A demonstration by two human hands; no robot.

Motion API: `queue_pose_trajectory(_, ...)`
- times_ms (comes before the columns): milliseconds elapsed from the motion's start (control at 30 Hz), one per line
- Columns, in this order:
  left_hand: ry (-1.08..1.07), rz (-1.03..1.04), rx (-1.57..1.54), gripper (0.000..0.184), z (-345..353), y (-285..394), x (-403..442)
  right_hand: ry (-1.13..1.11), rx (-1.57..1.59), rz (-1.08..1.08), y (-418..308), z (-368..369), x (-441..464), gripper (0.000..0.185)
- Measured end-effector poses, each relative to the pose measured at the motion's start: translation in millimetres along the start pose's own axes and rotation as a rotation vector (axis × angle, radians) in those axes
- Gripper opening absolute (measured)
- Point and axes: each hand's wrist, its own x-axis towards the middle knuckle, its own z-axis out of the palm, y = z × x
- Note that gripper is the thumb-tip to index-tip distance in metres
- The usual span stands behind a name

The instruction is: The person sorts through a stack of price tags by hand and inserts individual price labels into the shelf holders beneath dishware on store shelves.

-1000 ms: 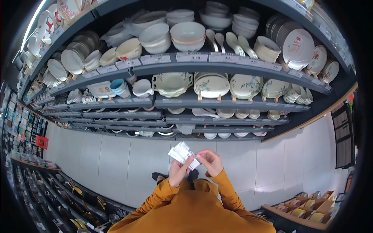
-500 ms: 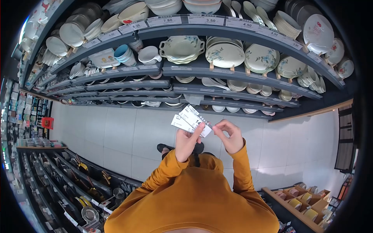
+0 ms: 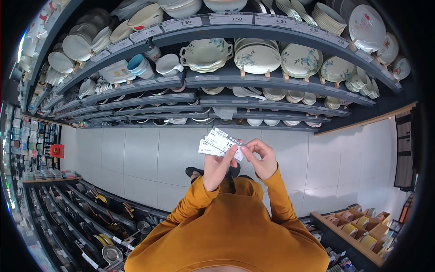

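Fanned out in my left hand [image 3: 218,168] are several white price labels [image 3: 222,140] with black print; the top one shows a large "14". My left thumb presses on their lower right part. My right hand [image 3: 262,158] is at the right end of the labels, its thumb and forefinger pinched together at their edge. Both hands are in front of my body, above the floor. The lower labels are partly covered by the top one.
Ahead stands a shelf rack [image 3: 213,81] with floral plates [image 3: 257,60], bowls and spoons behind price strips. Kitchen tools hang on racks [image 3: 68,226] at lower left. A wooden divided box [image 3: 349,231] with rolls is at lower right. A red basket [image 3: 57,151] is far left.
My right hand has moved slightly left, and its fingertips now meet the labels' right edge. The labels have shifted a little in my left hand. The view has turned slightly.
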Motion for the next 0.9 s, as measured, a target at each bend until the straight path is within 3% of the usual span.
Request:
queue_pose_trajectory(567,0.013,-0.081,0.013,0.012,-24.5,-5.9,-7.9,0.109,0.036,0.002,6.1,11.6,6.7,0.014)
queue_pose_trajectory(900,0.137,-0.091,0.015,0.016,-58.8,-6.1,-15.2,-0.106,0.010,0.064,22.7,45.1,25.5,0.015)
